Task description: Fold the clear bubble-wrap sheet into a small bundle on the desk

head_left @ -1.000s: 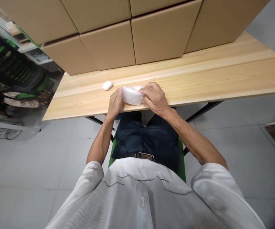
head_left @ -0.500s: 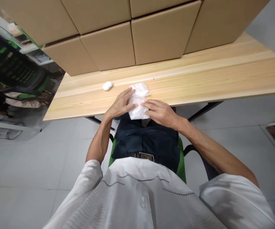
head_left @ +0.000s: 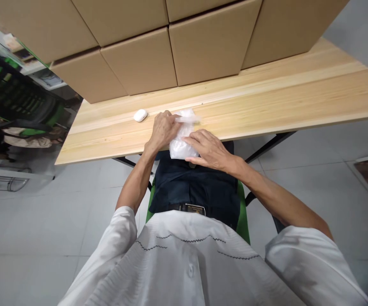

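Note:
A small package in crinkled, translucent white plastic wrap [head_left: 181, 148] lies at the table's near edge, its front end reaching over my lap. My left hand [head_left: 164, 128] is closed at its upper left, with the fingers bent and pinching a loose strip of the plastic that stands up across the top. On the right side, my right hand [head_left: 208, 149] rests with stretched fingers on the wrap, the thumb apart near the front corner. What the plastic encloses cannot be made out. A white earbud case [head_left: 141, 115] sits to the left of my left hand.
Stacked brown cardboard boxes [head_left: 141, 63] line the back of the wooden table [head_left: 276, 97]. Below the near edge are dark table legs [head_left: 268, 146] and my lap. A dark and green chair [head_left: 18, 91] and shelving stand off to the left.
My left hand has curled from lying spread on the package to pinching its plastic, raising a strip. My right thumb has moved apart from the fingers, toward the front. The view has shifted slightly.

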{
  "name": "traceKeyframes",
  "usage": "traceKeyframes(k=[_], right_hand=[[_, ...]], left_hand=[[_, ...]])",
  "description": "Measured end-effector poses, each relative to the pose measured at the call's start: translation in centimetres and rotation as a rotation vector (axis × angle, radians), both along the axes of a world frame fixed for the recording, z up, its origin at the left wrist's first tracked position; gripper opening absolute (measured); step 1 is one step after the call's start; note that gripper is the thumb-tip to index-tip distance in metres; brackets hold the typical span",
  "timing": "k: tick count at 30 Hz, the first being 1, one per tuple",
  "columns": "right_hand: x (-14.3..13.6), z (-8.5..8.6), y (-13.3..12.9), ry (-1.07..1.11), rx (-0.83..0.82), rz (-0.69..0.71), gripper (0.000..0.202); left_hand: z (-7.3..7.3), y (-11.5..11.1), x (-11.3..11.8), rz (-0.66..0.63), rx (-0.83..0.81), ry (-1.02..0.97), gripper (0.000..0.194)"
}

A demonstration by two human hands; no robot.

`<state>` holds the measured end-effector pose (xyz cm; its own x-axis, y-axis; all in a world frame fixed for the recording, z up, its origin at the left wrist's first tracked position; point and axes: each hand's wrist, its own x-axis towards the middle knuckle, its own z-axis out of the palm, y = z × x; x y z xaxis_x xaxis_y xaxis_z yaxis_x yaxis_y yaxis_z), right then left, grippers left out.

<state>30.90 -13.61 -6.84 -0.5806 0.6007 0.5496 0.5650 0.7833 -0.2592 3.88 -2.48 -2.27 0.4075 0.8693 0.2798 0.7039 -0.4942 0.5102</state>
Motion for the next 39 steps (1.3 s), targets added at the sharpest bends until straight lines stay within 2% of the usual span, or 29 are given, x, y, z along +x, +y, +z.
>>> traceKeyframes(k=[1,3,7,10,14,18,21,24,27,29,31,33,37,39], right_hand=[[-0.4,0.1,0.0,-0.024,0.018,-0.016,0.05],[-0.9,0.1,0.1,-0.021,0.059,-0.042,0.027],[-0.7,-0.6,0.8,0.105,0.096,-0.034,0.033],[0.7,-1.1,1.1,0.177,0.098,0.001,0.03],[4.2,-0.2,1.3,0.235,0.109,-0.085,0.023],[8.7,2.2,2.0,0.202,0.089,-0.31,0.025],[11.8,3.5,3.1,0.148,0.126,-0.464,0.034],[14.6,3.3,4.3,0.162,0.18,-0.616,0.042],[16.2,2.7,4.5,0.206,0.134,-0.771,0.051],[16.0,2.7,4.1,0.235,0.12,-0.845,0.055],[14.5,3.3,3.3,0.244,0.152,-0.831,0.054],[11.7,4.2,2.4,0.199,0.169,-0.681,0.049],[5.1,5.3,1.8,0.054,0.051,-0.358,0.046],[3.0,4.9,2.0,0.025,0.007,-0.367,0.054]], left_hand=[[-0.2,0.1,0.4,0.034,-0.011,-0.093,0.024],[-0.4,0.1,1.1,0.083,-0.063,-0.361,0.043],[0.3,-0.1,1.8,0.163,-0.202,-0.898,0.062],[1.3,0.1,1.8,0.32,-0.214,-1.102,0.067],[1.7,1.2,0.9,0.422,-0.203,-1.224,0.069],[1.5,2.0,0.0,0.455,-0.244,-1.279,0.065],[1.5,1.6,-0.4,0.452,-0.303,-1.28,0.062],[1.5,0.7,-0.6,0.437,-0.348,-1.261,0.059],[1.4,-0.3,-0.7,0.42,-0.391,-1.26,0.046],[1.2,-0.7,-0.7,0.397,-0.417,-1.258,0.039],[0.8,-0.9,-0.6,0.37,-0.43,-1.256,0.037],[0.6,-1.0,-0.5,0.348,-0.43,-1.262,0.035],[0.4,-1.2,-0.3,0.333,-0.417,-1.298,0.032],[0.4,-1.3,-0.3,0.336,-0.416,-1.322,0.029]])
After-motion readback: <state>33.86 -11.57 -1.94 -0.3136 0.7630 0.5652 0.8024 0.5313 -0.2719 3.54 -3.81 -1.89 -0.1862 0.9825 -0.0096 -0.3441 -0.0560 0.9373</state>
